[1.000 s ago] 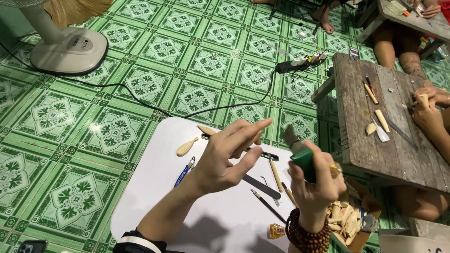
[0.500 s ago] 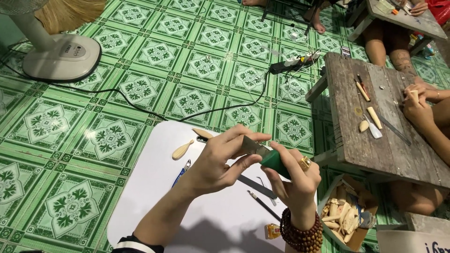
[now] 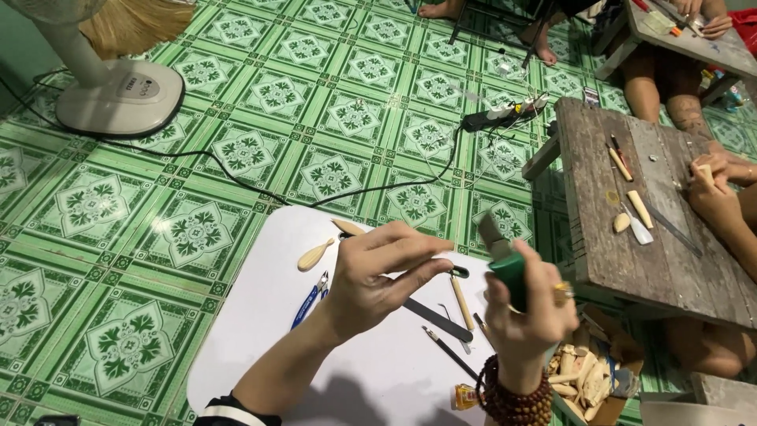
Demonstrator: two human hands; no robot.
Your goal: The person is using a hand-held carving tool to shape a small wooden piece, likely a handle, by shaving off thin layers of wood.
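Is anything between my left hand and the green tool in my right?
Nothing visible does. The left hand hovers over the white table, fingers pointing toward the green-handled tool gripped in the right hand; only open air separates them.

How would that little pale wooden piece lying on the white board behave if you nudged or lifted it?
The pale wooden piece looks small and solid, so probably light and stiff. Its rounded teardrop shape suggests it could rock or slide on the smooth white board rather than roll far. It lies clear of the blue-handled pliers, so lifting it should be easy.
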